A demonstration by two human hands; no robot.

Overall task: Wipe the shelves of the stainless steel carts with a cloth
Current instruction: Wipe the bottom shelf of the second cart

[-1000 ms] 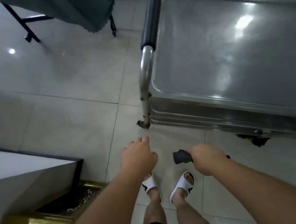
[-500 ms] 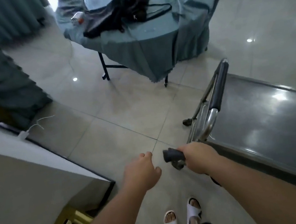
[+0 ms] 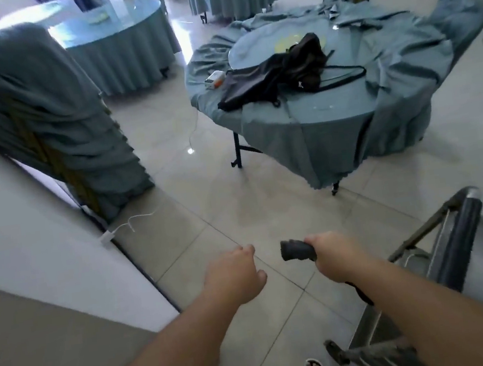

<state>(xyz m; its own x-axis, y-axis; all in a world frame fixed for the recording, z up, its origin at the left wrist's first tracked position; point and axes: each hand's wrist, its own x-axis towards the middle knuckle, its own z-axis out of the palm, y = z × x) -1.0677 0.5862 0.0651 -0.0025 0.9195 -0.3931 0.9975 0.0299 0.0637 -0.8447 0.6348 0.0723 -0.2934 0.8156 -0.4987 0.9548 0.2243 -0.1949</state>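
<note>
My right hand (image 3: 337,254) grips a dark grey cloth (image 3: 296,249) whose bunched end sticks out to the left of the fist, above the tiled floor. My left hand (image 3: 235,274) hangs beside it with its fingers loosely curled and nothing in it. The stainless steel cart (image 3: 445,251) is at the lower right, only partly in view: its black-padded handle bar, steel frame and a strip of the top shelf. Both hands are left of the cart and touch none of it.
A round table (image 3: 319,129) with a blue cloth stands ahead, carrying a black bag (image 3: 284,74) and a small box (image 3: 213,79). A covered stack (image 3: 51,122) and a white wall (image 3: 26,235) with a cable are on the left. More blue tables stand farther back.
The view has swung up and away from the cart shelf toward the room. The cart has slid to the lower right. My hands keep the same pose, the right still gripping the cloth.
</note>
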